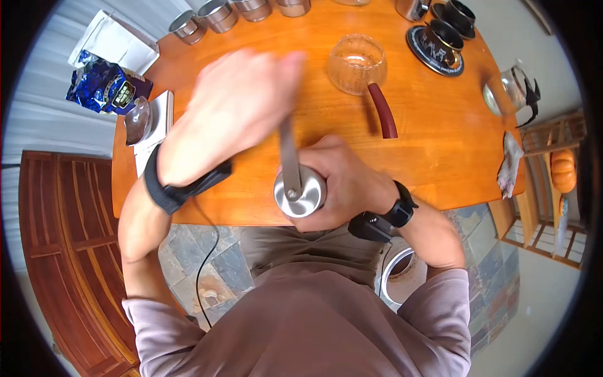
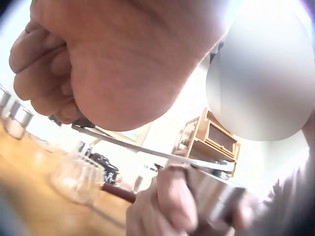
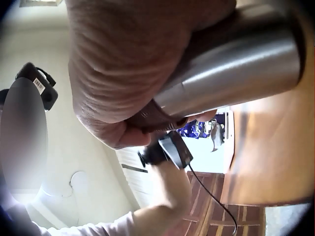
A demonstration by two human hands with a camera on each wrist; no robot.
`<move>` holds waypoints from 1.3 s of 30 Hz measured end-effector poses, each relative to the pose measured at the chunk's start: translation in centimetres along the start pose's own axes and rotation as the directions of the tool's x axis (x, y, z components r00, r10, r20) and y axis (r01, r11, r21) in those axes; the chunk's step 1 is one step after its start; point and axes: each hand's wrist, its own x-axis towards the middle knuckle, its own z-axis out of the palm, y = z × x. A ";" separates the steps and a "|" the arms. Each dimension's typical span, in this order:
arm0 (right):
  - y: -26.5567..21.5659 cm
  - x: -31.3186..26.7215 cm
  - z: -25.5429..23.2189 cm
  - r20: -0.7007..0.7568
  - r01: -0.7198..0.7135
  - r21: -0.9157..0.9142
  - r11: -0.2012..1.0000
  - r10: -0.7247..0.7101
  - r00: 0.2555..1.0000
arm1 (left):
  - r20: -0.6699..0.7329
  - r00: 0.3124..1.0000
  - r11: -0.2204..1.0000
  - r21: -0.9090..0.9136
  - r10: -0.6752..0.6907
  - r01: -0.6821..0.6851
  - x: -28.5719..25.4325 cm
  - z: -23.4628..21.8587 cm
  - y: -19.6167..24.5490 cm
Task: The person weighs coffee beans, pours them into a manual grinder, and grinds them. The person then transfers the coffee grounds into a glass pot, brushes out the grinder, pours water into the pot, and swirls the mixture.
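A silver hand coffee grinder stands in front of the person at the table's near edge. My right hand wraps round its upper body; in the right wrist view the steel cylinder extends below that grip. From the top runs a flat metal crank arm, also seen in the left wrist view. At its far end my left hand, blurred, curls its fingers over the dark crank knob, which the hand mostly hides.
A glass pot with a red handle sits beyond the hands. Several metal cups line the back. At left are a blue bag and a scale bearing a clear dish. A black cup, glass jug and cloth lie right.
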 end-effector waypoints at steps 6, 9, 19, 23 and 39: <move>2.8 -0.4 -1.9 0.169 -0.096 0.294 0.951 0.047 0.985 | -0.008 0.890 0.879 -0.154 0.456 -0.452 1.0 -0.2 12.4; 1.9 -1.2 -1.1 0.058 -0.222 0.312 0.924 0.215 0.975 | 0.055 0.839 0.841 -0.029 0.541 -0.540 -2.7 -1.8 13.2; 0.8 0.0 -0.6 -0.129 -0.116 0.099 0.988 0.128 0.983 | 0.192 0.972 0.989 -0.094 0.133 -0.117 -13.1 -2.8 2.2; 0.4 0.2 0.2 -0.075 -0.026 -0.029 0.999 0.023 0.997 | -0.008 0.993 0.977 0.176 0.121 -0.118 -10.6 0.0 -2.8; 1.0 0.1 -1.9 -0.221 -0.103 0.023 0.994 0.106 0.969 | 0.113 0.936 0.936 -0.163 0.333 -0.313 -9.7 -2.7 5.6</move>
